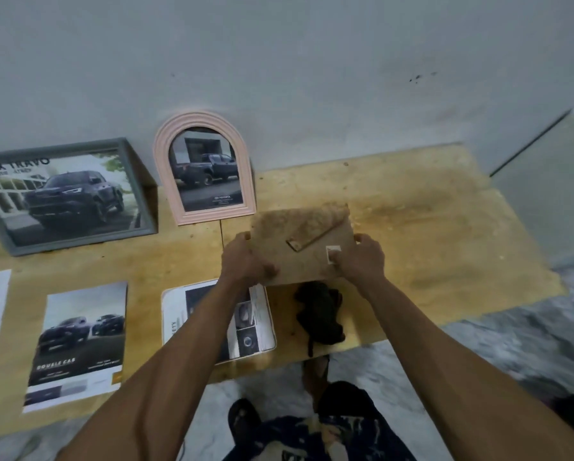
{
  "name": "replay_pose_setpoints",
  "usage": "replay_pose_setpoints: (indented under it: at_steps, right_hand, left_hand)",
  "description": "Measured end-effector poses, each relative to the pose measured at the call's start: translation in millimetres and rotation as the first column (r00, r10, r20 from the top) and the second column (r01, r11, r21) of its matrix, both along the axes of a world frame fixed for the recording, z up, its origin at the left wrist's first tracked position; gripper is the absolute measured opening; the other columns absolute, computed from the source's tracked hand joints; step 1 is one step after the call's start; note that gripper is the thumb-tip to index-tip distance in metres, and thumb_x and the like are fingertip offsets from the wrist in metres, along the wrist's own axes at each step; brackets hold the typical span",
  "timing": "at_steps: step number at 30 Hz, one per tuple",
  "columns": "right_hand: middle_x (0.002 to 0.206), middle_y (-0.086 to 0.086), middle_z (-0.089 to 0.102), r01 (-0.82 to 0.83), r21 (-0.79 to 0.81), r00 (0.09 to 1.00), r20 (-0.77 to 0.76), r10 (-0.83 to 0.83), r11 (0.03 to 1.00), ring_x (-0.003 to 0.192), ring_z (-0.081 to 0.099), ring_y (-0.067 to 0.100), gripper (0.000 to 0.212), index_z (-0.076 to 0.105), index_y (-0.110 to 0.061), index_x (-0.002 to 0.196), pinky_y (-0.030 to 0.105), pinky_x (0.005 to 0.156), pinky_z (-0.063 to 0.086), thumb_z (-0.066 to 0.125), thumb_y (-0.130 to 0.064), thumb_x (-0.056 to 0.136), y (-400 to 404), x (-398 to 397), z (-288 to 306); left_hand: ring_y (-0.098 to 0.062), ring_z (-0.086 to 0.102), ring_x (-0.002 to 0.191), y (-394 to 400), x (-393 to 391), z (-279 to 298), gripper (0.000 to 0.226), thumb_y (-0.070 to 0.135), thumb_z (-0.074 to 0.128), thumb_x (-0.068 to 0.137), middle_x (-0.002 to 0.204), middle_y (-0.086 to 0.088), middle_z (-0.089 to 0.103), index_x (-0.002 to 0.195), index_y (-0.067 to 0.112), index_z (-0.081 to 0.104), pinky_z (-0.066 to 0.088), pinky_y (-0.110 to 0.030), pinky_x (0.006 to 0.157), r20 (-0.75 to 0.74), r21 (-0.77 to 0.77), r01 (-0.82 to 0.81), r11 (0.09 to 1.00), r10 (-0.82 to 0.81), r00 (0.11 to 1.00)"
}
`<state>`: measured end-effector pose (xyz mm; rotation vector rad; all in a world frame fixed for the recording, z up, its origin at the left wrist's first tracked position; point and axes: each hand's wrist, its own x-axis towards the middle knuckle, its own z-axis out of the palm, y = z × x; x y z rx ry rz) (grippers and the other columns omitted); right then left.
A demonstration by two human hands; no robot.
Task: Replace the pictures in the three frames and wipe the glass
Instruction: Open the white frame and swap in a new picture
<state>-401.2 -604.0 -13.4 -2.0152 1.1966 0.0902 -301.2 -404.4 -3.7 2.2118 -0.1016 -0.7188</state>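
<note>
Two hands, left (245, 257) and right (362, 257), grip a brown frame back (299, 241) (worn, stand folded flat).

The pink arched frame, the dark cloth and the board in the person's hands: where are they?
pink arched frame (179, 214), head view, lower left rim.
dark cloth (319, 311), head view, bunched middle.
board (299, 227), head view, bare brown back.

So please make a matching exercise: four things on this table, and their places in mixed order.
Things:
1. grey frame
2. pink arched frame
3. dark cloth
4. brown backing board

Places:
a. held in both hands
b. lying near the table's front edge
c. far left, leaning on the wall
d. against the wall, right of the grey frame

Pairs: 1-c, 2-d, 3-b, 4-a
</note>
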Motion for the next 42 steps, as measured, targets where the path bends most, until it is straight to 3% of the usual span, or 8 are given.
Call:
replay_pose_setpoints:
  at_steps: [7, 16, 24, 27, 31, 35, 38, 42]
  right_hand:
    - [0.135, 0.015, 0.048, -0.195, -0.04, 0.971, -0.146, 0.187, 0.98, 0.124, 0.043, 0.035, 0.068, 0.048, -0.007, 0.136, 0.043, 0.103, 0.04, 0.071, -0.044, 0.084, -62.1, 37.3, -32.9]
    - [0.134, 0.012, 0.047, -0.24, 0.005, 0.953, -0.19, 0.237, 0.971, 0.122, 0.04, 0.03, 0.065, 0.046, -0.011, 0.133, 0.028, 0.077, 0.025, 0.071, -0.045, 0.083, -83.3, 51.7, -66.8]
    - [0.133, 0.014, 0.039, -0.258, -0.027, 0.955, -0.159, 0.25, 0.966, 0.125, 0.036, 0.033, 0.066, 0.043, -0.009, 0.136, 0.035, 0.095, 0.038, 0.074, -0.033, 0.082, -79.8, 44.6, -71.0]
    - [0.133, 0.015, 0.037, -0.267, -0.049, 0.952, -0.166, 0.256, 0.962, 0.125, 0.034, 0.034, 0.063, 0.044, -0.007, 0.133, 0.036, 0.093, 0.038, 0.073, -0.032, 0.084, -79.2, 44.7, -70.4]
    - [0.133, 0.017, 0.039, -0.293, -0.143, 0.944, -0.198, 0.262, 0.945, 0.124, 0.033, 0.035, 0.067, 0.039, -0.009, 0.136, 0.04, 0.093, 0.038, 0.07, -0.035, 0.083, -65.2, 41.0, -63.8]
    - [0.139, 0.015, 0.036, -0.289, -0.172, 0.953, -0.142, 0.267, 0.942, 0.127, 0.034, 0.034, 0.054, 0.04, -0.013, 0.139, 0.046, 0.1, 0.038, 0.058, -0.026, 0.089, -22.6, 41.8, -48.1]
    - [0.132, 0.016, 0.041, -0.349, -0.144, 0.937, -0.078, 0.341, 0.926, 0.124, 0.039, 0.034, 0.044, 0.047, -0.008, 0.131, 0.043, 0.104, 0.038, 0.057, -0.02, 0.09, 23.0, 39.5, -37.3]
    - [0.136, 0.011, 0.044, -0.364, -0.055, 0.929, 0.042, 0.367, 0.93, 0.121, 0.044, 0.028, 0.043, 0.047, -0.015, 0.136, 0.033, 0.094, 0.037, 0.055, -0.02, 0.093, 91.6, 24.4, -35.6]
  left_hand:
    - [-0.028, 0.068, 0.104, -64.0, 25.8, -37.1, 0.106, 0.02, 0.096, 0.055, 0.114, -0.011, 0.07, 0.146, 0.008, 0.044, 0.059, -0.045, 0.089, -0.111, 0.079, -0.123, 0.989, 0.131, 0.985]
    - [-0.019, 0.061, 0.105, -93.8, 30.8, -68.6, 0.076, 0.007, 0.088, 0.069, 0.117, -0.001, 0.062, 0.135, 0.008, 0.05, 0.055, -0.031, 0.087, -0.101, 0.186, -0.23, 0.955, 0.252, 0.963]
    - [-0.034, 0.055, 0.119, -100.3, 21.1, -76.6, 0.04, 0.01, 0.055, 0.098, 0.13, -0.019, 0.052, 0.137, 0.005, 0.05, 0.045, -0.034, 0.099, 0.058, 0.288, -0.172, 0.942, 0.162, 0.985]
    - [-0.033, 0.057, 0.115, -98.6, 16.7, -71.0, 0.047, 0.014, 0.064, 0.086, 0.127, -0.017, 0.055, 0.132, 0.007, 0.054, 0.05, -0.042, 0.1, 0.062, 0.26, -0.146, 0.955, 0.134, 0.989]
    - [-0.028, 0.056, 0.105, -73.1, 8.9, -59.6, 0.055, 0.014, 0.076, 0.079, 0.116, -0.009, 0.051, 0.128, 0.003, 0.055, 0.054, -0.041, 0.092, 0.067, 0.256, -0.065, 0.964, 0.05, 0.997]
    - [-0.018, 0.051, 0.103, -21.6, 5.9, -51.5, 0.063, 0.024, 0.079, 0.084, 0.131, -0.01, 0.048, 0.139, 0.012, 0.051, 0.048, -0.015, 0.078, 0.095, 0.189, -0.142, 0.972, 0.126, 0.987]
    - [-0.028, 0.059, 0.112, 27.2, -0.1, -46.8, 0.056, 0.025, 0.079, 0.085, 0.131, -0.01, 0.053, 0.135, 0.016, 0.055, 0.054, -0.037, 0.093, 0.144, 0.204, -0.202, 0.958, 0.175, 0.974]
    - [-0.033, 0.059, 0.111, 100.5, -15.2, -42.8, 0.053, 0.023, 0.076, 0.085, 0.128, -0.014, 0.055, 0.133, 0.012, 0.057, 0.052, -0.04, 0.094, 0.191, 0.275, -0.225, 0.935, 0.176, 0.966]
